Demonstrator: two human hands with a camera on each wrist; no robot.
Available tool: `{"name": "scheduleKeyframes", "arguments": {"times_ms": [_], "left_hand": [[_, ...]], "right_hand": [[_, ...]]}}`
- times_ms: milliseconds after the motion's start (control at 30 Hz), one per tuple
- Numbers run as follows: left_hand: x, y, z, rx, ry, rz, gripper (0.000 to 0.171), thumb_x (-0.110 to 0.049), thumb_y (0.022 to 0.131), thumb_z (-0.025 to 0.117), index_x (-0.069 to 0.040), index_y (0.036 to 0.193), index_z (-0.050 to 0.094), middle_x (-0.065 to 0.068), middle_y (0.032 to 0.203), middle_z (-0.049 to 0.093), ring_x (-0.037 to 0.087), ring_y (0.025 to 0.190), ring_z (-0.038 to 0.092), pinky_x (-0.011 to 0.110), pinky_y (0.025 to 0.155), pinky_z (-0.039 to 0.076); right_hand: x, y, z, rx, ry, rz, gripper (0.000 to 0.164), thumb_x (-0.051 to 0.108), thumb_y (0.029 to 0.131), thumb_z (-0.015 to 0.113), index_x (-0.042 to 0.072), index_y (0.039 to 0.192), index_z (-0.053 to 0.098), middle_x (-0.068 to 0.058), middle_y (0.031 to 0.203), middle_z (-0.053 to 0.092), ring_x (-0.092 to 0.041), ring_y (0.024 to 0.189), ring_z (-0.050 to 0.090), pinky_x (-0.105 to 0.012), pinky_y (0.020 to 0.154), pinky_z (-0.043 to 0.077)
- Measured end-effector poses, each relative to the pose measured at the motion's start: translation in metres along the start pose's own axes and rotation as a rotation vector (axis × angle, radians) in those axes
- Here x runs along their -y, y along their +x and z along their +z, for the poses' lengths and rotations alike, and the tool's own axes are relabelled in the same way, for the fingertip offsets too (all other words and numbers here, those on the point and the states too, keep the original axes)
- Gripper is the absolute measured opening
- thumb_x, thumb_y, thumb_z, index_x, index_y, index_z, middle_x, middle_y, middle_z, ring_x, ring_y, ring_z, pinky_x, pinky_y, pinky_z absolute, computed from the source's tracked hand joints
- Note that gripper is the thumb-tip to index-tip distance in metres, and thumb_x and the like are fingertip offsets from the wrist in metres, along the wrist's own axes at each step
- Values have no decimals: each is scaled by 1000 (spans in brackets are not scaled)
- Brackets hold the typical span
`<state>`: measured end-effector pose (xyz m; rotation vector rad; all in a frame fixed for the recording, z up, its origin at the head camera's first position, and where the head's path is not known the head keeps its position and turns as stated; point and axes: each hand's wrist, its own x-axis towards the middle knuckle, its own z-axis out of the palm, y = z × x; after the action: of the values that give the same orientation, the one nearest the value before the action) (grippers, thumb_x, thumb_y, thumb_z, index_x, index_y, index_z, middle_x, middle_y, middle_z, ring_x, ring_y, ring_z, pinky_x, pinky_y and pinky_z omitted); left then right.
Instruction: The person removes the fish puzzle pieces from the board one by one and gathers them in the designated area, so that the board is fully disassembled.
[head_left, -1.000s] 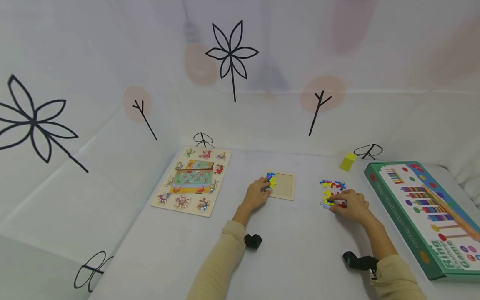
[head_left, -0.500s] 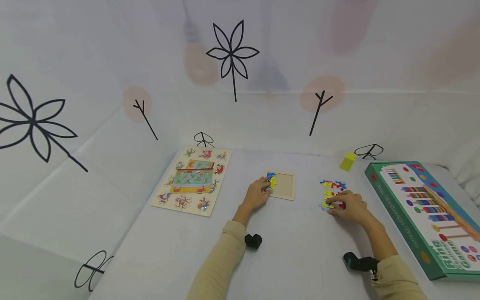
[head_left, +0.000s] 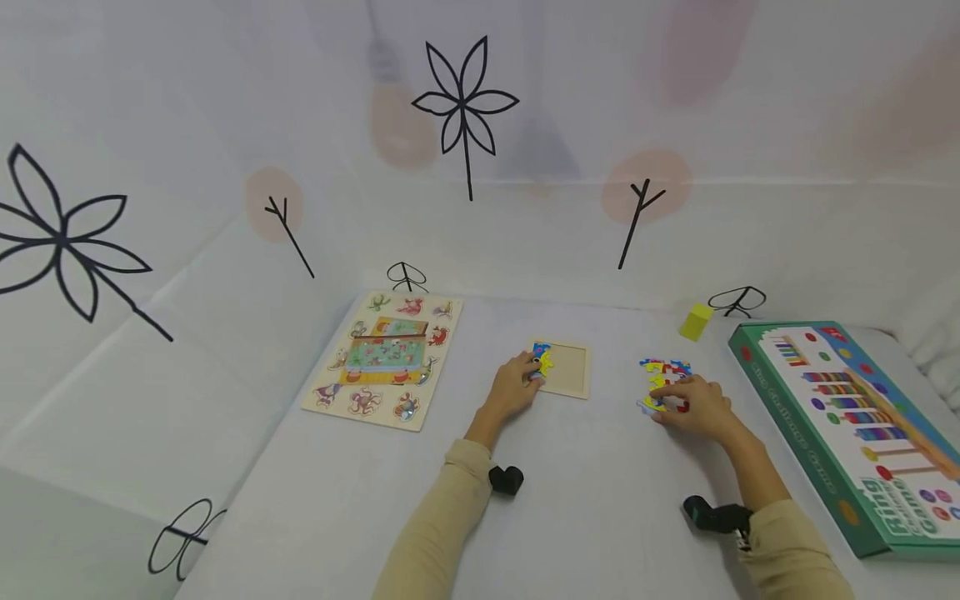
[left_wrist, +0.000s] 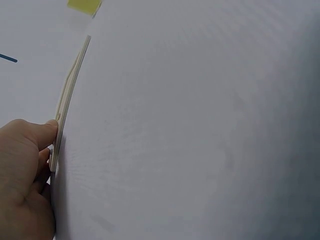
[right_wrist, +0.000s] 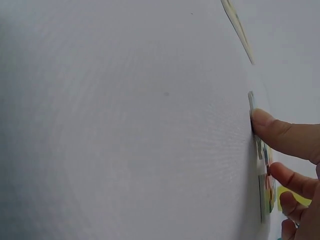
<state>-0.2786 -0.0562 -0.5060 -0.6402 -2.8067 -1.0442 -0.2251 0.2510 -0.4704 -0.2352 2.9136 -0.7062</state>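
My left hand grips the left edge of a shallow wooden puzzle tray, with the thumb laid over the rim in the left wrist view. Inside the tray's left side lies a blue and yellow puzzle piece, partly covered by my fingers. Over to the right, my right hand pinches a light-blue and yellow puzzle piece at the near left corner of a cluster of colourful pieces. The right wrist view has the thumb at a piece's edge. The hand hides part of the cluster.
A wooden sea-animal board lies at the left. Behind the cluster stands a yellow-green block. A large green game box takes up the right side, and a printed white cloth wall rises behind the table.
My right fingers have shifted slightly left with the pinched piece, and the yellow pieces under them now sit closer to those above. My left hand and the tray have stayed put.
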Motion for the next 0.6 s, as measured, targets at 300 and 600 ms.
{"name": "scheduleKeyframes", "arguments": {"times_ms": [300,600], "left_hand": [[-1,0,2,13,12,-15,34,-15,90,61,1,121,62,14,138,50,30,132,41,43,109,32],[-1,1,1,11,4,-38,35,-15,90,60,0,122,61,13,139,49,28,132,41,44,109,32]], "right_hand": [[-1,0,-1,30,-4,6,41,25,79,74,1,111,66,-36,116,46,-54,100,38,-65,76,36],[3,1,-1,37,-13,-3,36,16,80,71,2,113,66,-35,114,50,-53,99,41,-64,76,35]]}}
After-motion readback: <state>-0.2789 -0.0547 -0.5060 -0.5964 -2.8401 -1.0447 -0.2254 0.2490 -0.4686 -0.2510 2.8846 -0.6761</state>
